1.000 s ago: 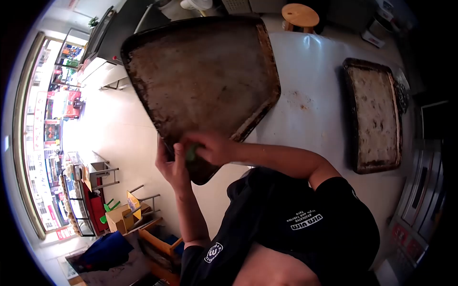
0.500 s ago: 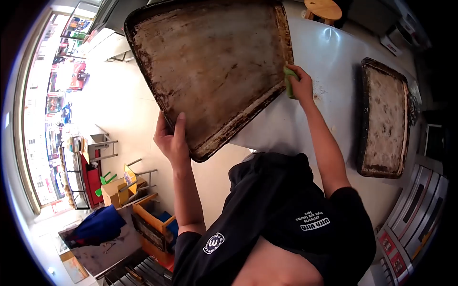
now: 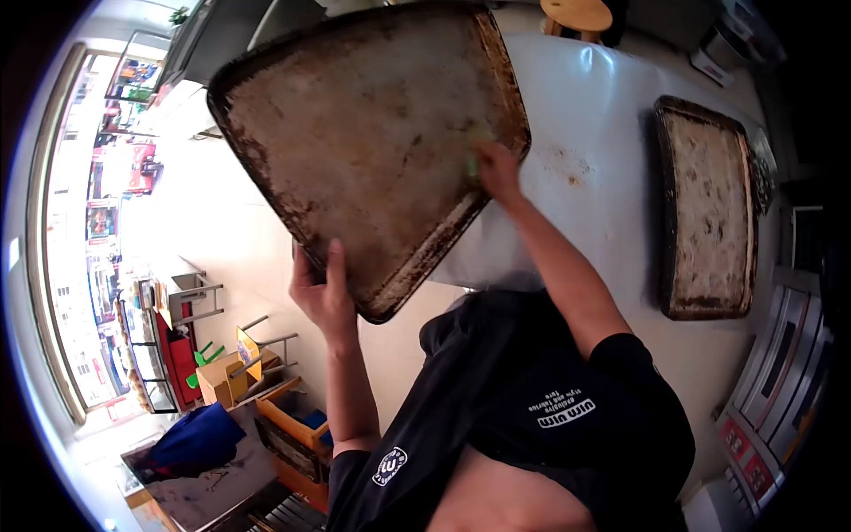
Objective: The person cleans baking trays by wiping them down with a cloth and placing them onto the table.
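Observation:
My left hand (image 3: 325, 288) grips the lower left edge of a large stained baking tray (image 3: 363, 151), its thumb over the rim. The tray is tilted up and held above the floor and the metal table's left part. At the tray's right side, my right hand (image 3: 499, 173) is closed on a green cloth (image 3: 473, 163), which lies against the tray's inner surface near the right rim. The cloth and fingers are slightly blurred.
A second stained tray (image 3: 707, 208) lies on the metal table (image 3: 567, 106) to the right, with brown crumbs (image 3: 572, 168) nearer the middle. A round wooden stool (image 3: 578, 13) stands behind. Chairs, a yellow-brown box (image 3: 220, 379) and blue fabric (image 3: 199, 439) are at lower left.
Since half a second ago, my right hand with the cloth has moved left from the tray's right rim onto its surface. The tray appears slightly lower and further left in view.

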The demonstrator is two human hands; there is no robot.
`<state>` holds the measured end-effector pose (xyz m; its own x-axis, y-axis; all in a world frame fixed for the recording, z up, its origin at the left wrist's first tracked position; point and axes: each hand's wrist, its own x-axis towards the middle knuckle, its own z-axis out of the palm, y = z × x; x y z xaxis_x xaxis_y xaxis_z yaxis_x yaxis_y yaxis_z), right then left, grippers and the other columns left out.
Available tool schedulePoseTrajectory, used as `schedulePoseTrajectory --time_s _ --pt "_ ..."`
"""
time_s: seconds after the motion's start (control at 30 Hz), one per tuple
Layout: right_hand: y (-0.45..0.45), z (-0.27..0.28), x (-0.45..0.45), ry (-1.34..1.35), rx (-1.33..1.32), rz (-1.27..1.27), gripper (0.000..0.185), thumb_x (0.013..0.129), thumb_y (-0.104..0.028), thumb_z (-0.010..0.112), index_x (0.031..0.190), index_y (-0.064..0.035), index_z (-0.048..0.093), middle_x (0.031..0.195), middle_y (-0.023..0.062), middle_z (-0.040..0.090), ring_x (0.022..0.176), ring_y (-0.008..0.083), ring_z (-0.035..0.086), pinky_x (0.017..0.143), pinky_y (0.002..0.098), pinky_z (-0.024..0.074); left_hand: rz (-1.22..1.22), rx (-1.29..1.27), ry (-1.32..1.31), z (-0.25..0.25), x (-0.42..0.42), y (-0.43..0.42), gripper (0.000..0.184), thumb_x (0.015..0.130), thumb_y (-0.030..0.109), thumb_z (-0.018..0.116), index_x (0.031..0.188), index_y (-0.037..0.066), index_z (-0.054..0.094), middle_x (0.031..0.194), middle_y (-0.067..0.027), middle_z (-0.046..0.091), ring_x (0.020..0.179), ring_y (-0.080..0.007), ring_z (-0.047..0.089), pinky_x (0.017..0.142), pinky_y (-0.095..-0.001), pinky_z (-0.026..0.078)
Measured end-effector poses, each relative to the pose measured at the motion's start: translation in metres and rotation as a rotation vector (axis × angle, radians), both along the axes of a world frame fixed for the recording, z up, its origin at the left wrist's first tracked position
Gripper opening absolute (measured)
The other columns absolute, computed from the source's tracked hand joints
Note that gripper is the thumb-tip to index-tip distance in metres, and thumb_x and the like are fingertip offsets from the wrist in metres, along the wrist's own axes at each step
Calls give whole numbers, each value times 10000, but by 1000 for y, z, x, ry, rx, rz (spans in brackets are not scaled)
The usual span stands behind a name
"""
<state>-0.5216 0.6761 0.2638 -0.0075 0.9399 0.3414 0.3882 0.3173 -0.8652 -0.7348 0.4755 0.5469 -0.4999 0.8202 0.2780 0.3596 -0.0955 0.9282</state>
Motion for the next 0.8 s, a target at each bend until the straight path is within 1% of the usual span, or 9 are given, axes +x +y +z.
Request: schedulePoseTrajectory --time_s 0.03,0.13,0.3,0.4,0.5,0.57,0.63,0.7,0.8 --pt "7 -18 17 71 -221 -29 435 849 13 612 1245 -123 728 1203 184 708 1070 395 668 951 453 529 13 7 4 -3 1 -1 257 970 104 686 1173 -54 691 1009 -50 707 910 -96 600 830 -248 472" --pt "12 6 36 44 -151 -190 456 840 6 631 1270 -119 718 1203 185 705 1095 373 664 986 441 516 10 25 -2 0 6 4 345 960 82 691 1267 -66 641 1113 -75 701 998 -123 620 911 -269 484" --pt "-58 203 -46 102 520 163 493 806 -63 643 1279 -181 713 1347 111 648 1185 356 618 1015 473 492 -55 -7 18 1 0 4 467 886 -15 637 1347 -75 593 1177 -95 689 1052 -153 632 949 -291 494" --pt "-86 245 -96 82 782 336 514 829 -64 620 1330 -166 669 1369 68 634 1176 328 606 986 473 493 -63 9 -17 12 12 2 509 836 -42 602 1343 -82 592 1187 -103 686 1058 -156 633 956 -291 493" --pt "-42 183 -90 0 756 15 498 835 -90 625 1324 -171 676 1302 108 678 1135 312 650 954 453 519 -57 -25 4 21 17 -7 525 816 -49 586 1339 -90 588 1176 -105 688 1053 -152 634 949 -280 493" --pt "-13 149 -31 -196 314 29 500 847 -35 556 1324 -134 671 1217 139 703 1046 318 682 949 446 521 -51 -61 6 12 7 -15 523 820 -48 586 1341 -96 583 1169 -102 690 1044 -148 638 943 -277 496" --pt "33 30 -1 -3 229 -192 464 841 10 529 1267 -73 694 1115 187 729 1024 395 676 943 481 522 -34 -61 -44 -4 -1 -16 523 823 -47 585 1343 -101 579 1163 -100 692 1033 -144 641 936 -274 498" --pt "29 41 31 -6 -475 -253 341 893 -50 602 1212 -38 720 1177 212 713 1094 390 670 960 447 516 -10 -60 -124 -16 -11 -22 522 825 -48 583 1344 -106 576 1159 -98 695 1019 -138 645 930 -270 501" --pt "7 91 -2 40 101 -199 339 855 -50 655 1182 -66 743 1114 171 724 1048 371 663 910 442 521 -20 13 -137 -18 -8 -11 510 836 -51 569 1343 -110 568 1164 -98 691 1008 -138 645 919 -266 504"
